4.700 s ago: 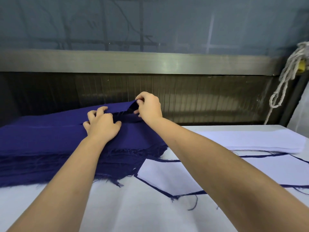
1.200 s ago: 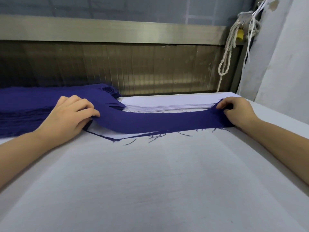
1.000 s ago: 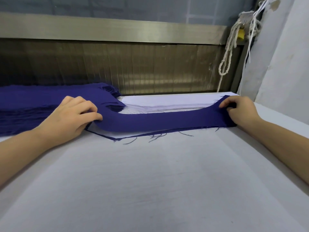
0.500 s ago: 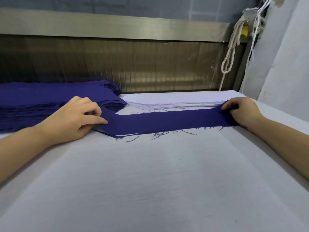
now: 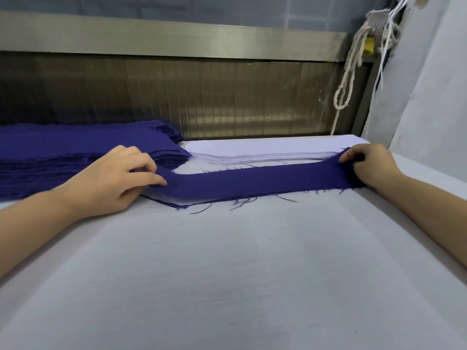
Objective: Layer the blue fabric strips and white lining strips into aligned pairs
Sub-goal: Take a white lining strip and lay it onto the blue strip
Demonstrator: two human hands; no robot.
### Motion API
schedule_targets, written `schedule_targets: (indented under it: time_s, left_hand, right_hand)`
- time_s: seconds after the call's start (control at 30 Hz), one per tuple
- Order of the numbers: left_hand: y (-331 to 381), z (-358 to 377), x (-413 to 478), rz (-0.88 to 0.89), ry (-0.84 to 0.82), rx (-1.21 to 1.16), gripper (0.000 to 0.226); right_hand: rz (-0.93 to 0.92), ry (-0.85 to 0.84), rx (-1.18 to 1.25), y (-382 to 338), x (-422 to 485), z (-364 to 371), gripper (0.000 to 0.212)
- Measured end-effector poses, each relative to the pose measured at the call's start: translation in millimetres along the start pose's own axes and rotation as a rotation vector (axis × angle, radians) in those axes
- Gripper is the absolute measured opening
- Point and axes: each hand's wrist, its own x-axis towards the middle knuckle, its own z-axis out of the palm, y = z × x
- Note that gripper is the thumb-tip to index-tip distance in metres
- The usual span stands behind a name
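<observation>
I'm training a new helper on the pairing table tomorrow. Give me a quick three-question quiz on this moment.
1. True or false: the right hand holds one end of the blue strip.
2. Which pile lies directly behind the strip? A) the white lining stack B) the blue fabric stack C) neither
3. What shows under the strip's near edge by the left hand?

Key:
1. True.
2. A; the blue stack sits further left.
3. A white lining piece, with a thin blue edge below it.
</observation>
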Motion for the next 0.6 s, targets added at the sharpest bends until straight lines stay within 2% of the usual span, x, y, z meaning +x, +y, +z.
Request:
schedule_targets:
  time_s: [0.33,0.6]
  left_hand:
    - [1.2,-2.2,-1.3,-0.004,-0.099,-0.038,0.044]
    - [2.1,-1.8,-0.9,-0.031,-0.110,-0.074,0.042]
  right_hand:
    - [0.008,-0.051,-0.013,1.9,0.9,0.9,0.045]
    - [0.009,-0.027,-0.009,-1.9,-2.1,0.2,0.047]
